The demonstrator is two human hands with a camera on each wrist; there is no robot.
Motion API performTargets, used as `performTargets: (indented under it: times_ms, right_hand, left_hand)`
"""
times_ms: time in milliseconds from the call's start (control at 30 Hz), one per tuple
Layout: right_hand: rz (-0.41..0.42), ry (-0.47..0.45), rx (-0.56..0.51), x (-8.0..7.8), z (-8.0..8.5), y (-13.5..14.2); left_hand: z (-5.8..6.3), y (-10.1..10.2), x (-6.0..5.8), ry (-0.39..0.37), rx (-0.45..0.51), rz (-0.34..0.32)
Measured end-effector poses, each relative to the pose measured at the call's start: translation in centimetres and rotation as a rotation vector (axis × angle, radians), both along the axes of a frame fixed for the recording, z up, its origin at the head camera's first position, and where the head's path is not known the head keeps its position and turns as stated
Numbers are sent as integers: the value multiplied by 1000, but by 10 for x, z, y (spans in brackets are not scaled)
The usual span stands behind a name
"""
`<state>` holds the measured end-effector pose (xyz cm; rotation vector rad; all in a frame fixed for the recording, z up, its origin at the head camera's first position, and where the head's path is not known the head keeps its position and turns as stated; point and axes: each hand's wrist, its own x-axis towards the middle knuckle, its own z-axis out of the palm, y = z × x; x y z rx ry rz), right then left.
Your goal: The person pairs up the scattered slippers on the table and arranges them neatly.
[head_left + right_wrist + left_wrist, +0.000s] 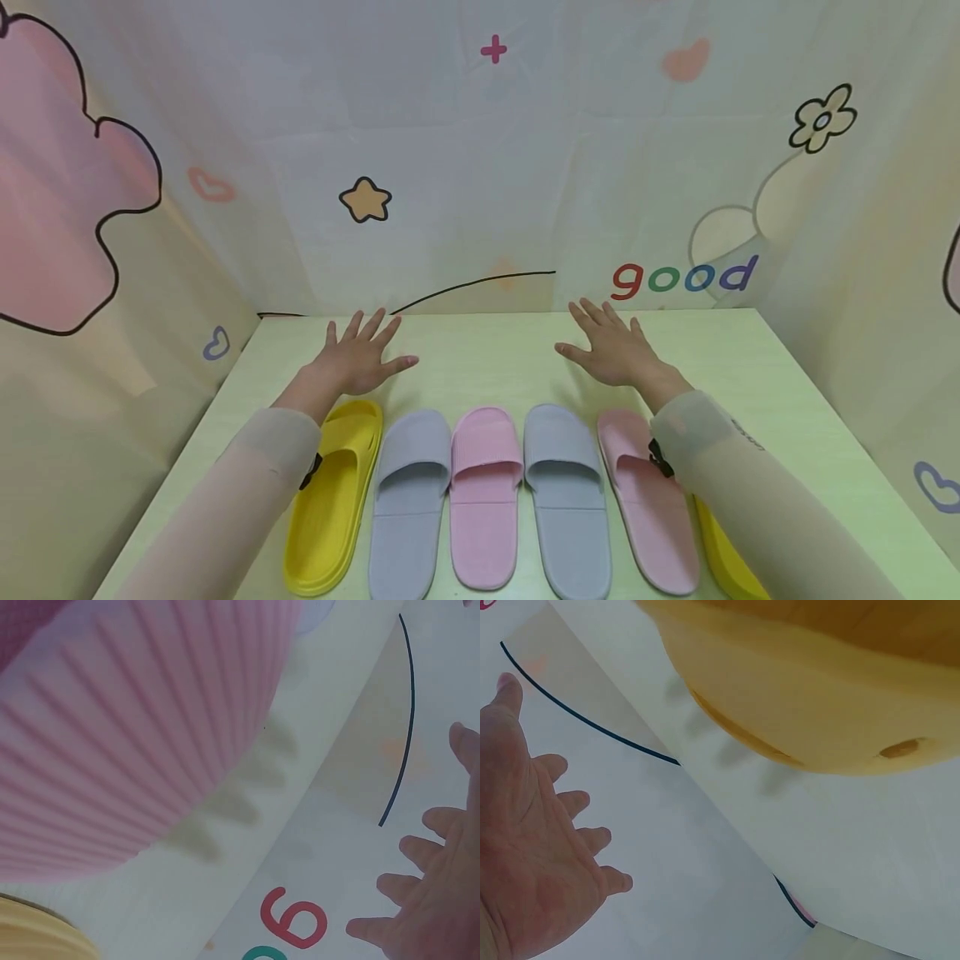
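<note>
Six slippers would exceed plain counting, so several slippers lie in a row along the near side of the table. From the left come a yellow slipper (324,508), a grey slipper (408,517), a pink slipper (486,500), another grey slipper (567,508), another pink slipper (652,517) and a second yellow slipper (726,554), partly hidden by the right sleeve. My left hand (358,357) hovers beyond the left yellow slipper, fingers spread and holding nothing. Fingers also spread, my right hand (611,346) is held beyond the right pink slipper, touching nothing.
The pale table (480,358) ends at a patterned curtain (450,150) at the back, and cloth also hangs on both sides. Coloured letters (684,277) are printed on the back curtain behind my right hand.
</note>
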<state>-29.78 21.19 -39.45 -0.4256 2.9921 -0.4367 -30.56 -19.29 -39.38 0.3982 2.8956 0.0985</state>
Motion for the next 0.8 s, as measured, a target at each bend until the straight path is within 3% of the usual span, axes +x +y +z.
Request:
performTargets:
  times_ms: [433, 800]
  right_hand:
    - [46, 10, 1, 9, -6, -3]
    - [121, 9, -10, 30, -4, -7]
  left_hand:
    - [-12, -1, 9, 29, 1, -32]
    - [-2, 5, 33, 34, 36, -114]
